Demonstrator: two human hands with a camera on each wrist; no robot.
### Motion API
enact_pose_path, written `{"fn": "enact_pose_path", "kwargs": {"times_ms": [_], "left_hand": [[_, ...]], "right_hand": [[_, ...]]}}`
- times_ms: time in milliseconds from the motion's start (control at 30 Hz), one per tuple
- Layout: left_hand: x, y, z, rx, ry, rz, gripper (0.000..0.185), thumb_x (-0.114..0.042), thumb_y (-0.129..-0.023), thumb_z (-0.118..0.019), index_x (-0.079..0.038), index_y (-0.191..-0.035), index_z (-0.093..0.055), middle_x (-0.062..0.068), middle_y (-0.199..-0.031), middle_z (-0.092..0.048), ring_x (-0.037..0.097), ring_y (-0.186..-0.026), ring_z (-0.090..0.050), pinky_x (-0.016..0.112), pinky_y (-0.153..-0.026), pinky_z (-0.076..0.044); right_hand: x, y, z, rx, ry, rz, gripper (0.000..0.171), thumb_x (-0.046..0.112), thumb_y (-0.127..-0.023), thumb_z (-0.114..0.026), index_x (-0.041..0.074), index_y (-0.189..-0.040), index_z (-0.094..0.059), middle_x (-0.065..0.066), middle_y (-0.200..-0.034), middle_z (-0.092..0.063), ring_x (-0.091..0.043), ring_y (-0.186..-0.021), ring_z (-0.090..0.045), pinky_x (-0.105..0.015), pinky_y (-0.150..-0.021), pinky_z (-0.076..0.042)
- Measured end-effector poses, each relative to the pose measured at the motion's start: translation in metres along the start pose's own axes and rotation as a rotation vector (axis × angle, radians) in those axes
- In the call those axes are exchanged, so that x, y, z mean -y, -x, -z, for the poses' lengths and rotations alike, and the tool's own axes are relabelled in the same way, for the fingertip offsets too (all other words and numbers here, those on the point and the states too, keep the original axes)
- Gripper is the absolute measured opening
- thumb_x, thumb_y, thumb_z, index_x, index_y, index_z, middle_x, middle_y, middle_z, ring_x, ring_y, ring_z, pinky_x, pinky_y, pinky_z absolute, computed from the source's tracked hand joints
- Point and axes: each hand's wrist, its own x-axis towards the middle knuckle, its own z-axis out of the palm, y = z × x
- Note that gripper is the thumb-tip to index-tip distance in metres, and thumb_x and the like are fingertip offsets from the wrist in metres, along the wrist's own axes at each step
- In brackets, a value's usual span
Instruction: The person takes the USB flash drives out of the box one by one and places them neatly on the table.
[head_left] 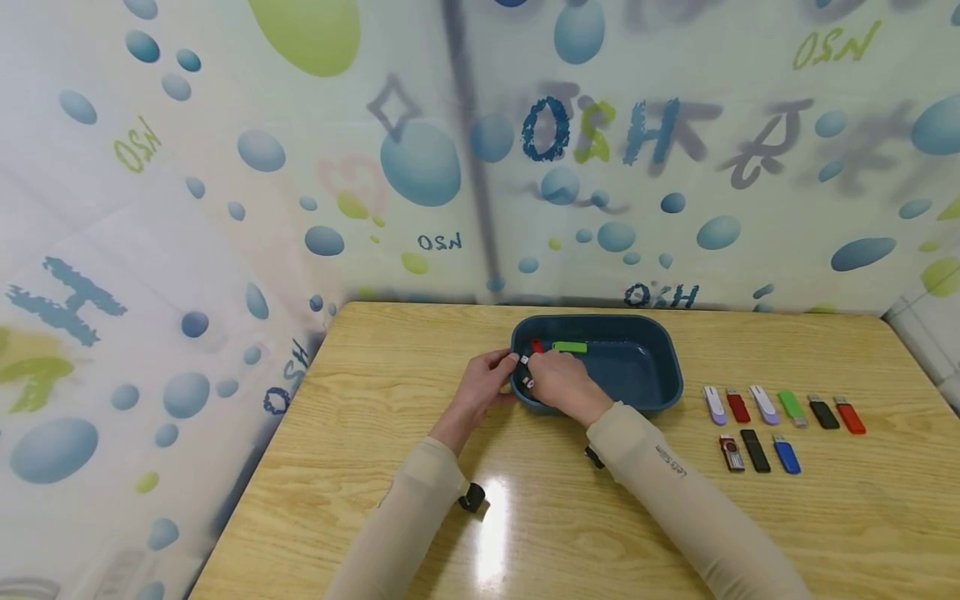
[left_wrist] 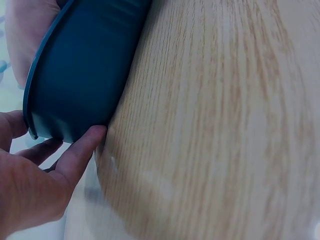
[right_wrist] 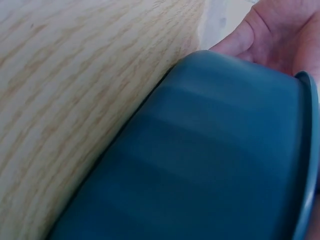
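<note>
Left hand (head_left: 480,385): rested on the left end wall of the blue tub (head_left: 645,392), fingers relaxed against it, clasping nothing.
Right hand (head_left: 558,383): reached over the tub's near-left rim; what it held, cannot tell.
Tub: on the wooden table (head_left: 375,417), holding a green USB stick (head_left: 569,347).
Table's right: row of USB sticks (head_left: 780,408).

Glossy light wood-grain table (head_left: 375,433), smooth matt blue plastic tub (head_left: 660,375), printed plastic sheet backdrop (head_left: 225,167).
</note>
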Motion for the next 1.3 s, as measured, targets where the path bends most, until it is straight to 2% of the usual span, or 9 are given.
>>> {"fn": "enact_pose_path", "kwargs": {"times_ms": [433,700,967,1233,1300], "left_hand": [[0.000,-0.001,-0.003,0.003,-0.006,0.001,0.047,-0.023,-0.109,-0.054,0.003,-0.148,-0.053,0.023,-0.144,-0.056,0.035,-0.129,-0.059,0.045,-0.085,-0.062],[-0.001,-0.001,-0.003,0.000,-0.002,0.007,0.047,-0.022,-0.109,-0.054,0.003,-0.148,-0.052,0.022,-0.144,-0.057,0.034,-0.129,-0.059,0.044,-0.085,-0.063],[-0.001,-0.001,-0.001,0.005,0.001,0.006,0.049,-0.023,-0.109,-0.056,0.004,-0.149,-0.050,0.024,-0.145,-0.055,0.038,-0.130,-0.058,0.048,-0.089,-0.061],[0.000,0.000,0.000,0.004,-0.014,0.002,0.049,-0.024,-0.109,-0.055,0.004,-0.149,-0.051,0.025,-0.144,-0.056,0.038,-0.128,-0.060,0.047,-0.087,-0.061],[-0.001,0.000,0.000,0.003,-0.017,0.002,0.049,-0.024,-0.109,-0.056,0.004,-0.149,-0.051,0.024,-0.144,-0.056,0.038,-0.127,-0.060,0.047,-0.087,-0.062]], "right_hand": [[-0.009,0.005,0.005,-0.008,-0.013,-0.025,0.015,0.015,-0.098,-0.071,0.002,-0.089,-0.071,-0.007,-0.074,-0.061,-0.024,-0.067,-0.058,-0.033,-0.060,-0.046],[-0.022,0.022,0.017,-0.049,-0.026,-0.054,0.021,0.016,-0.094,-0.072,0.007,-0.076,-0.066,-0.004,-0.068,-0.056,-0.022,-0.061,-0.052,-0.030,-0.055,-0.037],[-0.032,0.039,0.030,-0.083,-0.121,-0.056,0.014,0.017,-0.096,-0.070,0.006,-0.088,-0.068,-0.003,-0.068,-0.053,-0.021,-0.063,-0.049,-0.030,-0.055,-0.034],[-0.045,0.060,0.038,-0.192,-0.181,-0.043,0.018,0.020,-0.096,-0.071,0.004,-0.102,-0.071,-0.004,-0.086,-0.065,-0.020,-0.069,-0.054,-0.032,-0.060,-0.043],[-0.049,0.066,0.040,-0.218,-0.185,-0.047,0.017,0.021,-0.096,-0.070,0.004,-0.101,-0.070,-0.004,-0.085,-0.064,-0.020,-0.069,-0.054,-0.032,-0.060,-0.043]]}}
